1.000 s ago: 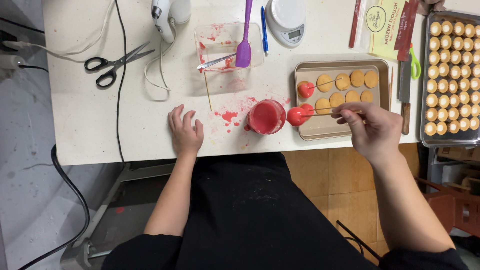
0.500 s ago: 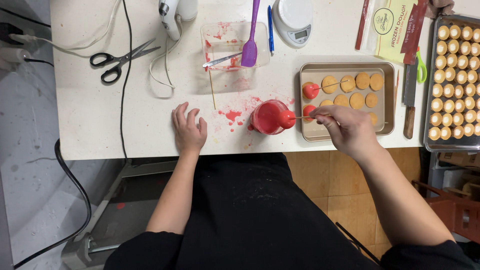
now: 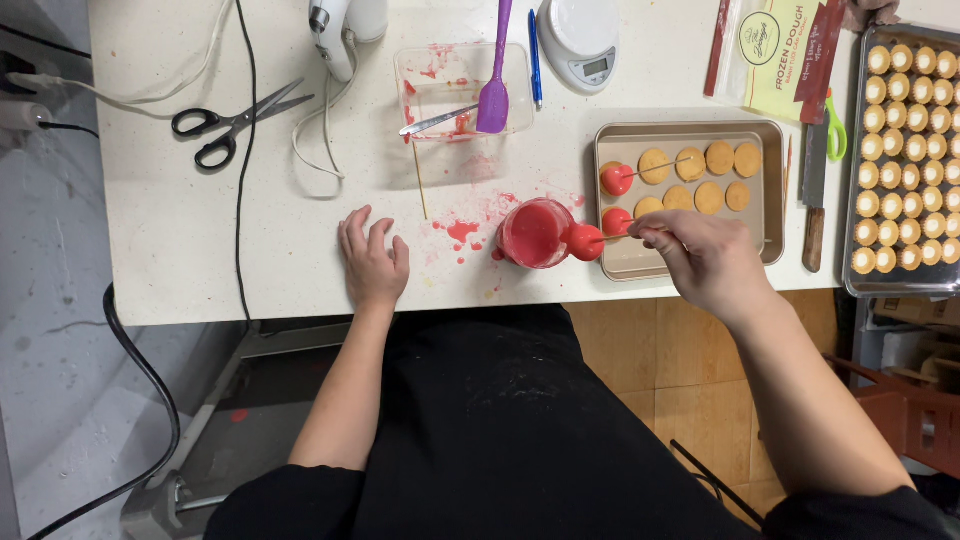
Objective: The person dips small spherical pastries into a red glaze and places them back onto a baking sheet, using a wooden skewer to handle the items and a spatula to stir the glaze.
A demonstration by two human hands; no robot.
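Right hand (image 3: 706, 258) is pinching a skewer (image 3: 618, 237) bearing a red-coated ball (image 3: 586, 242) beside the cup (image 3: 532, 233). Left hand (image 3: 373, 264) is resting flat, fingers spread. Holding the skewer level should be limiting drips.

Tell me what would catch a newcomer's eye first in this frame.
The red stands out: a cup of red coating near the white table's front edge, with red splatters beside it. The right hand holds a stick with a red-coated ball at the cup's rim, while the left hand rests flat on the table. Behind, a small tray holds plain round cookies and two more red-coated pieces.
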